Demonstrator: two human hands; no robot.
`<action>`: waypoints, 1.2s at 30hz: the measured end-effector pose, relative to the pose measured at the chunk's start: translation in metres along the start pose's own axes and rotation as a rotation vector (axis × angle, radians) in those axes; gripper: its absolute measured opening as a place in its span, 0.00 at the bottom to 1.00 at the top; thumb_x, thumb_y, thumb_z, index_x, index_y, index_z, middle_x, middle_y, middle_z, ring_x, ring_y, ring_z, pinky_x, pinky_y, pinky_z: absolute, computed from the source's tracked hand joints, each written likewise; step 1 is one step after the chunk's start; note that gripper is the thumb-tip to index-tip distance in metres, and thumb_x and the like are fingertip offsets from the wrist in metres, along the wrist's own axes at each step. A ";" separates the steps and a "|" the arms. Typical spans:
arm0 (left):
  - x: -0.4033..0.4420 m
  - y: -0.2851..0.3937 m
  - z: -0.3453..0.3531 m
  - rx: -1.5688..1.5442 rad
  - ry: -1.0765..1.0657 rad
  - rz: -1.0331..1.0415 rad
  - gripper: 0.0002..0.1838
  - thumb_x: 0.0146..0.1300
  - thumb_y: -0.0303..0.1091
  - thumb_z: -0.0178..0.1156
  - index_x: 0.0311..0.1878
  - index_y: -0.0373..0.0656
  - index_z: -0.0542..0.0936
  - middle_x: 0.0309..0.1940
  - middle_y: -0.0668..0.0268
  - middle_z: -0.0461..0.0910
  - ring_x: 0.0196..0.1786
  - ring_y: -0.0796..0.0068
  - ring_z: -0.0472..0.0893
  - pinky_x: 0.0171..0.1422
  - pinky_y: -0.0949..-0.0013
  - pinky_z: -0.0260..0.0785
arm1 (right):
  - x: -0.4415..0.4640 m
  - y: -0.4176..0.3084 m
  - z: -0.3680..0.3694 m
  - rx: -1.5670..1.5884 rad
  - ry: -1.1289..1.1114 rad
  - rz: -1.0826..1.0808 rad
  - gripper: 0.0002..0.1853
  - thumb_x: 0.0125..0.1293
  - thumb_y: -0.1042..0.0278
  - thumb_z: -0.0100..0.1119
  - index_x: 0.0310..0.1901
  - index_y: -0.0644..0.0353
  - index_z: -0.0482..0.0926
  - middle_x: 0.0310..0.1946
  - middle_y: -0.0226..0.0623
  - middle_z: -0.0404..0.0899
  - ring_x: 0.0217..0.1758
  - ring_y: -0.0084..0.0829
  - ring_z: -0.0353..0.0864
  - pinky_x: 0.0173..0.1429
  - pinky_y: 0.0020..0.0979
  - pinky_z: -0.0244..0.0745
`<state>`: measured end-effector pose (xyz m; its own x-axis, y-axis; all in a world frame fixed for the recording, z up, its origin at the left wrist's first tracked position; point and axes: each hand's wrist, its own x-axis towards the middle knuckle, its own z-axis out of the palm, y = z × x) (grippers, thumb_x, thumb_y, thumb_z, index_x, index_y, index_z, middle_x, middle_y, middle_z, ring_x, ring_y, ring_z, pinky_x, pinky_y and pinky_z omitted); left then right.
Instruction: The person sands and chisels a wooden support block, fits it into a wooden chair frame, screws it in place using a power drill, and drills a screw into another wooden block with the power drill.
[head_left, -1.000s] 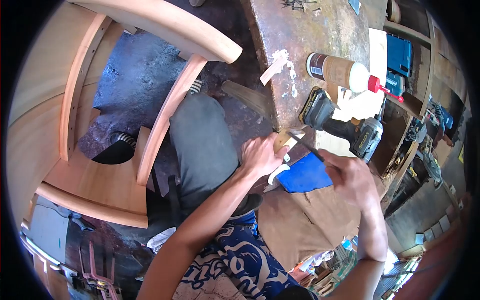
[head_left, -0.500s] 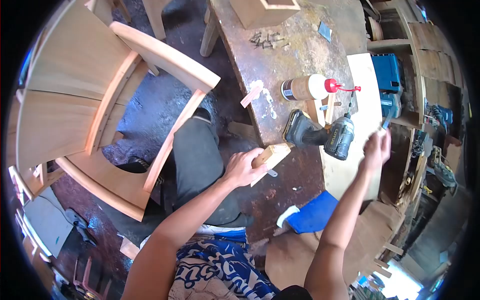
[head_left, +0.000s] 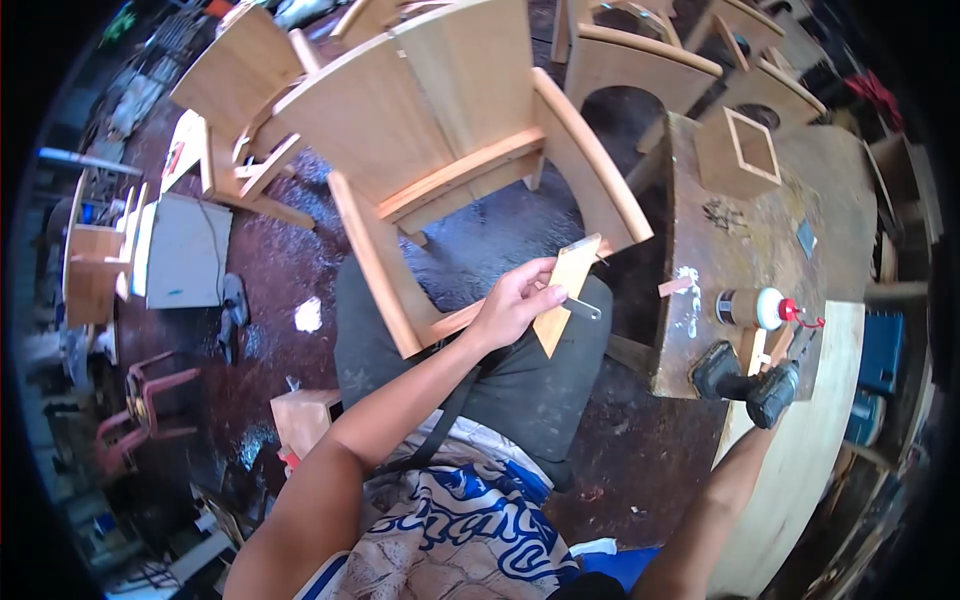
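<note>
My left hand (head_left: 518, 305) is closed around a small wooden block (head_left: 573, 275), held above my lap. A flat metal strip (head_left: 585, 310) with a rounded end sticks out beside the block on the right. On the table's near edge lies a cordless drill (head_left: 735, 385), its battery towards me. My right arm reaches to the drill's head, where the right hand (head_left: 764, 436) is mostly hidden behind the tool; its fingers do not show. Beyond the drill a glue bottle (head_left: 745, 308) with a red cap lies on its side.
A wooden armchair (head_left: 460, 130) stands directly in front of me, with other chairs behind. The worn table (head_left: 690, 345) at right bears an open wooden box (head_left: 735, 150), a pile of screws (head_left: 725, 213) and a pink wood scrap (head_left: 675, 287). A pale board (head_left: 815, 430) lies along its right side.
My view has swung left towards the armchair. The left hand, with the wooden block, now is over my lap, away from the table. My right hand has moved behind the drill.
</note>
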<state>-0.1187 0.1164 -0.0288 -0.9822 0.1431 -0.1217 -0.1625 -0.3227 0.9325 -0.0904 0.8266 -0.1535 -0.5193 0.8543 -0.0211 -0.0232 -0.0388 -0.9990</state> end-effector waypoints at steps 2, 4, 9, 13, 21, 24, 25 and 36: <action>-0.012 0.006 -0.017 0.008 0.010 0.010 0.27 0.74 0.35 0.64 0.69 0.29 0.72 0.53 0.61 0.84 0.51 0.79 0.83 0.56 0.73 0.75 | -0.018 -0.024 -0.003 0.020 0.173 -0.135 0.18 0.71 0.74 0.56 0.60 0.67 0.80 0.42 0.46 0.84 0.37 0.36 0.82 0.37 0.35 0.79; -0.023 0.014 -0.028 0.008 0.005 0.023 0.27 0.76 0.34 0.62 0.71 0.28 0.70 0.56 0.59 0.83 0.56 0.77 0.82 0.61 0.71 0.74 | -0.056 -0.061 0.001 0.053 0.357 -0.318 0.19 0.70 0.75 0.56 0.62 0.68 0.79 0.43 0.48 0.84 0.36 0.36 0.82 0.36 0.34 0.79; -0.047 0.015 -0.054 -0.081 0.063 0.010 0.26 0.72 0.35 0.63 0.69 0.38 0.69 0.57 0.65 0.82 0.60 0.77 0.80 0.62 0.70 0.73 | -0.333 -0.162 0.118 -0.146 0.064 -0.433 0.13 0.68 0.76 0.61 0.51 0.68 0.85 0.40 0.37 0.85 0.36 0.29 0.80 0.42 0.29 0.76; -0.059 0.023 -0.063 -0.153 0.066 -0.027 0.28 0.70 0.33 0.66 0.69 0.43 0.67 0.55 0.63 0.83 0.54 0.77 0.82 0.56 0.69 0.75 | -0.467 -0.169 0.219 -0.279 -0.854 -0.172 0.24 0.65 0.70 0.73 0.62 0.66 0.83 0.53 0.40 0.87 0.58 0.31 0.84 0.66 0.33 0.76; -0.090 0.044 -0.092 -0.268 0.158 -0.004 0.29 0.70 0.33 0.67 0.69 0.42 0.67 0.54 0.60 0.84 0.53 0.74 0.85 0.55 0.68 0.80 | -0.521 -0.162 0.337 -0.183 -1.486 0.293 0.29 0.62 0.71 0.76 0.65 0.70 0.79 0.52 0.41 0.86 0.56 0.26 0.84 0.64 0.29 0.77; -0.085 0.036 -0.107 -0.153 0.149 0.019 0.28 0.71 0.37 0.68 0.68 0.41 0.68 0.53 0.58 0.85 0.51 0.73 0.86 0.53 0.67 0.81 | -0.532 -0.152 0.366 -0.237 -1.584 0.376 0.25 0.62 0.75 0.75 0.61 0.69 0.81 0.46 0.36 0.88 0.48 0.23 0.86 0.57 0.27 0.80; -0.083 0.040 -0.110 -0.206 0.170 -0.034 0.26 0.72 0.39 0.68 0.66 0.40 0.70 0.53 0.58 0.85 0.50 0.73 0.86 0.53 0.67 0.81 | -0.532 -0.148 0.374 -0.253 -1.603 0.380 0.24 0.62 0.75 0.75 0.59 0.69 0.82 0.45 0.36 0.88 0.48 0.23 0.86 0.57 0.26 0.81; -0.056 0.054 -0.158 0.892 0.622 0.351 0.25 0.67 0.44 0.70 0.60 0.38 0.81 0.60 0.53 0.83 0.65 0.53 0.79 0.72 0.55 0.69 | -0.472 -0.063 0.456 -0.272 -1.535 0.456 0.17 0.61 0.75 0.72 0.52 0.68 0.84 0.41 0.35 0.87 0.45 0.22 0.85 0.55 0.25 0.78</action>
<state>-0.0879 -0.0568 -0.0256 -0.8772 -0.3920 0.2773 0.0107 0.5614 0.8275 -0.2334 0.1898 -0.0619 -0.7620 -0.5010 -0.4103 0.4202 0.0995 -0.9020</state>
